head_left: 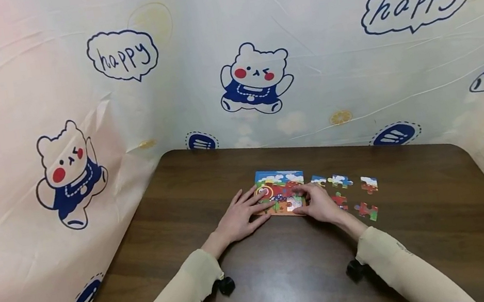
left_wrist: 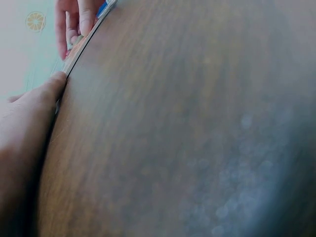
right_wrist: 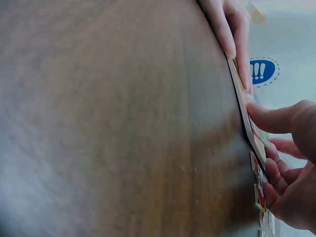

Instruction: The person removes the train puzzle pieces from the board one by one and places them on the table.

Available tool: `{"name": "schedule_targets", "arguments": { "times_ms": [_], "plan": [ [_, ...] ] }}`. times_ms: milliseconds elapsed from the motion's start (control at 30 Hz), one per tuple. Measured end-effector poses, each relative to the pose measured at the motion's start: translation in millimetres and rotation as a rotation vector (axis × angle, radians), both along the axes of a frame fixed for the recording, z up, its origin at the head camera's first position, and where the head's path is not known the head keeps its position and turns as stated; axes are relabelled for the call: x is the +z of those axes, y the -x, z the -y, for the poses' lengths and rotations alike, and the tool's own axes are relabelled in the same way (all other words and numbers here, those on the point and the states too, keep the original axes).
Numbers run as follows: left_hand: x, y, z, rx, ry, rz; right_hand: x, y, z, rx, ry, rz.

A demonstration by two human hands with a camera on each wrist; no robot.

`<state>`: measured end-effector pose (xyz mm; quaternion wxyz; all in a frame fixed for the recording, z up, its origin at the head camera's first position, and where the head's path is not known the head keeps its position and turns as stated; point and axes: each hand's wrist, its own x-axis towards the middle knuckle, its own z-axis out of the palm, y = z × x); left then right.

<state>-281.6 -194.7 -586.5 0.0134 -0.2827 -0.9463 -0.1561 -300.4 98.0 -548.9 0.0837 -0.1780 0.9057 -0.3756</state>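
Observation:
A colourful jigsaw puzzle board (head_left: 280, 176) lies on the table, showing blue sky, clouds and a red picture. My left hand (head_left: 240, 217) rests flat with spread fingers on its left side. At the board's right edge, my right hand (head_left: 321, 204) has its thumb and fingers bent around a puzzle piece (right_wrist: 265, 140), low over the board; the fingers hide most of that piece. A pale patch (head_left: 294, 202) shows on the board beside the right thumb. In the right wrist view, the left hand (right_wrist: 229, 29) touches the far end of the board.
Several loose puzzle pieces lie right of the board, among them a cloud piece (head_left: 339, 181), a white-and-red piece (head_left: 369, 184) and a red-and-green piece (head_left: 367, 211). Some are partly behind the right hand. The brown wooden table (head_left: 271, 282) meets a printed cloth backdrop (head_left: 195, 90).

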Motion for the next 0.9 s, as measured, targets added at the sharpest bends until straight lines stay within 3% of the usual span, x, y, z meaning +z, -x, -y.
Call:
{"name": "schedule_targets", "arguments": {
  "times_ms": [167, 600, 900],
  "plan": [
    [1.4, -0.7, -0.2, 0.008, 0.0, -0.013, -0.4, -2.1, 0.7, -0.027, 0.014, -0.025],
    [1.0, -1.0, 0.3, -0.004, -0.016, -0.012, -1.9, -11.5, -1.9, 0.014, -0.009, -0.144],
    [2.0, -2.1, -0.6, 0.003, 0.002, 0.006, -5.0, -11.1, -3.3, 0.009, 0.079, -0.062]
  ]
}}
